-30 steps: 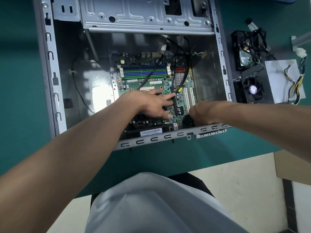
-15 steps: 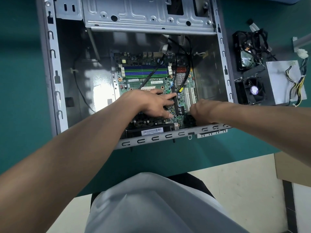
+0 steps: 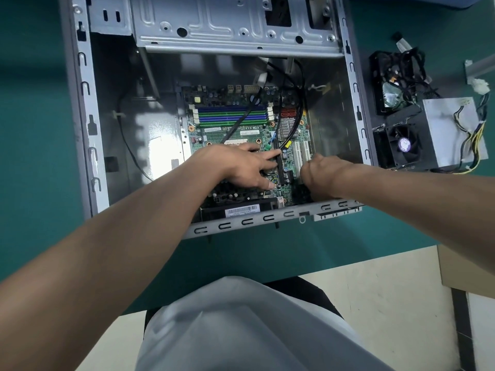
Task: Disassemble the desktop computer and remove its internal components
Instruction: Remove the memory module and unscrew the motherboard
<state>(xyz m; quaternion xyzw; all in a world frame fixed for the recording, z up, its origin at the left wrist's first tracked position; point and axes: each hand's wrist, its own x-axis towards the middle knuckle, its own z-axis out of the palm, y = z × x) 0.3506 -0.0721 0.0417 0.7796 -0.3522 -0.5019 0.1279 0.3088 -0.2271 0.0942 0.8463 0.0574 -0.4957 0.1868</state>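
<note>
An open grey computer case (image 3: 85, 145) lies flat on the green table. Inside is a green motherboard (image 3: 241, 129) with blue and green memory slots, white expansion slots and black cables crossing it. My left hand (image 3: 241, 167) rests flat on the board's lower middle, fingers spread and pointing right toward a black slot. My right hand (image 3: 324, 178) is curled at the board's lower right corner, next to the case's near wall. What its fingers hold is hidden.
Right of the case lie a black drive with tangled cables (image 3: 396, 81), a cooler fan (image 3: 401, 148) and a grey power supply (image 3: 447, 129) with coloured wires. The table's front edge (image 3: 321, 263) is near my lap. A metal drive bay (image 3: 235, 25) spans the case's far end.
My right hand has lifted slightly up and away from the case's near wall. My left hand has stayed on the board.
</note>
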